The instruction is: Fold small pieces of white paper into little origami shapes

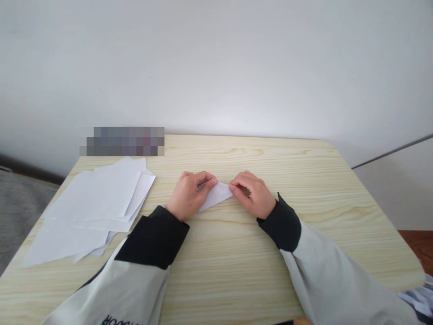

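A small folded piece of white paper (216, 195) is held between my two hands, low over the middle of the table. My left hand (192, 193) pinches its upper left part between thumb and index finger. At the paper's right end, the thumb and index fingertip of my right hand (253, 193) close on the tip. Fold lines show on the paper's face. Part of its left side is hidden behind my left fingers.
Several loose white sheets (98, 194) lie in an overlapping pile on the left of the wood-grain table (230, 271). A blurred-out object (125, 141) sits at the back left edge. A white wall (237, 67) stands behind the table.
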`<control>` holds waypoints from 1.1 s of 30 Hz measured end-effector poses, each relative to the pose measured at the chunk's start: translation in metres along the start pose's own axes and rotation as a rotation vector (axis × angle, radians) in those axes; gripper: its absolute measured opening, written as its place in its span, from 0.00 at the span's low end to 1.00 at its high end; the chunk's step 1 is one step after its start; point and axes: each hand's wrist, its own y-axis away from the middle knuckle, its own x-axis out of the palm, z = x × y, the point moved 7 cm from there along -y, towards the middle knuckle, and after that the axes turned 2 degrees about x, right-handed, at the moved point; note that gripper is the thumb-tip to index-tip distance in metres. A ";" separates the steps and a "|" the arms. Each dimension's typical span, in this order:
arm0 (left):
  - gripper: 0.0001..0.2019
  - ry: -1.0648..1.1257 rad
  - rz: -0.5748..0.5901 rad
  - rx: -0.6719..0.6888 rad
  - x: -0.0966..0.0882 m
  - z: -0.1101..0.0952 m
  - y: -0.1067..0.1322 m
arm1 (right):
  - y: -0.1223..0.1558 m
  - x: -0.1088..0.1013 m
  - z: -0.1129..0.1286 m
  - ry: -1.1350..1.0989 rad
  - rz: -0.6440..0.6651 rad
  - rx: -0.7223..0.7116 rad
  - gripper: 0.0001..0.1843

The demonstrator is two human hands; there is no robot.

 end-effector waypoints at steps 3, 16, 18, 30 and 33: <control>0.13 -0.039 0.012 0.047 0.002 -0.003 0.001 | 0.000 0.001 0.001 -0.009 0.013 -0.009 0.08; 0.14 0.035 0.059 0.030 0.003 -0.004 0.003 | 0.001 0.001 0.002 -0.049 0.013 -0.002 0.10; 0.15 0.036 0.073 0.018 0.004 -0.003 0.003 | 0.000 0.000 0.003 -0.077 0.012 -0.005 0.10; 0.15 0.101 0.063 0.016 0.001 -0.005 0.002 | 0.004 -0.005 0.006 0.039 -0.069 -0.055 0.11; 0.14 0.093 0.062 0.013 0.001 -0.004 0.003 | 0.005 -0.004 0.007 0.099 -0.077 -0.076 0.11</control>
